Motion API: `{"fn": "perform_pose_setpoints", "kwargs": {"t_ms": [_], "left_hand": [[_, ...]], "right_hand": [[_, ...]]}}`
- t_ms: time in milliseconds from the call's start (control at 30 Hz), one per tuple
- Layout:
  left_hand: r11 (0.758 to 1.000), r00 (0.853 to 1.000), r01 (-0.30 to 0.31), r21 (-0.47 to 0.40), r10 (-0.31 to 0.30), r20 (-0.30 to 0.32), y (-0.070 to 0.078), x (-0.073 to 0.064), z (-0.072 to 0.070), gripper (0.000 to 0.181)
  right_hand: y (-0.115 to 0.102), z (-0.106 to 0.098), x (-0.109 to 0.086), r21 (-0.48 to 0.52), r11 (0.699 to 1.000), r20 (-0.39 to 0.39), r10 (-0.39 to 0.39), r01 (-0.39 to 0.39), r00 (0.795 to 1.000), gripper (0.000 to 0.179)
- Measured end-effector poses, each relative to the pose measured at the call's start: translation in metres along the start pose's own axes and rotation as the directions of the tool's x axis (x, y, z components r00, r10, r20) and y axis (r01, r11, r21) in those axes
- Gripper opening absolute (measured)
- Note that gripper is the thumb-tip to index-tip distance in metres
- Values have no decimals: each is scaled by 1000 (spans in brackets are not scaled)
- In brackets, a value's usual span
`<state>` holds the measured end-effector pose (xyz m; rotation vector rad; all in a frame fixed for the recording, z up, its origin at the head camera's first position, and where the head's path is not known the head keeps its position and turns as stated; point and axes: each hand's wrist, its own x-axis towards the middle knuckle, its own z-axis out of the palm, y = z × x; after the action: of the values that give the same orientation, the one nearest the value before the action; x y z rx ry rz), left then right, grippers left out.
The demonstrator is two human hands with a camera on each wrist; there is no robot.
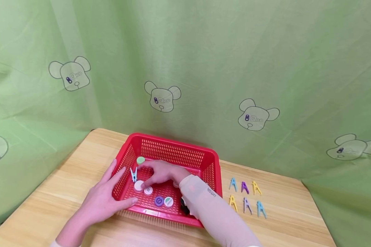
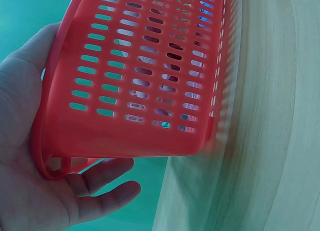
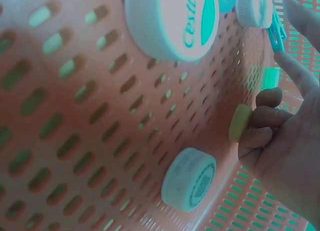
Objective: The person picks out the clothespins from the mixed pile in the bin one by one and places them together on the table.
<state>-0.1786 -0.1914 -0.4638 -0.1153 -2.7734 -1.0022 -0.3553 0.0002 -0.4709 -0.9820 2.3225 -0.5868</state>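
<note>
My left hand (image 1: 100, 202) rests with spread, straight fingers on the near-left corner of the red basket (image 1: 173, 140); the left wrist view shows its palm against the rim (image 2: 47, 96). Inside the basket, my right hand (image 1: 160, 171) reaches over the bottom, index finger and thumb apart. Its index fingertip is at a light blue clothespin (image 1: 134, 175); whether they touch, I cannot tell. That clothespin (image 3: 276, 33) appears between thumb and index in the right wrist view, the other fingers curled. Near the thumb lies a white bottle cap (image 1: 138, 186).
More caps lie in the basket: a green cap (image 1: 140, 160), a purple cap (image 1: 159, 201), a white-and-green cap (image 1: 168, 201) and a yellowish cap (image 3: 241, 123). Several clothespins, including a purple clothespin (image 1: 245, 187), lie in two rows on the wooden table (image 1: 281, 206). A green curtain (image 1: 204, 51) hangs behind.
</note>
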Motion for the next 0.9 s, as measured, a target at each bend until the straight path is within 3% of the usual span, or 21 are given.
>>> {"fn": "perform_pose_setpoints", "kwargs": {"t_ms": [367, 700, 900], "left_hand": [[1000, 1000, -7, 5, 7, -5, 0, 1, -1, 110], [1000, 1000, -15, 5, 15, -1, 4, 2, -4, 106], [1000, 1000, -3, 0, 3, 1, 2, 1, -2, 107]], "right_hand": [[1, -1, 4, -90, 996, -16, -4, 2, 1000, 78], [5, -1, 10, -61, 998, -7, 34, -34, 999, 69], [7, -1, 13, -147, 989, -71, -12, 2, 997, 63]]}}
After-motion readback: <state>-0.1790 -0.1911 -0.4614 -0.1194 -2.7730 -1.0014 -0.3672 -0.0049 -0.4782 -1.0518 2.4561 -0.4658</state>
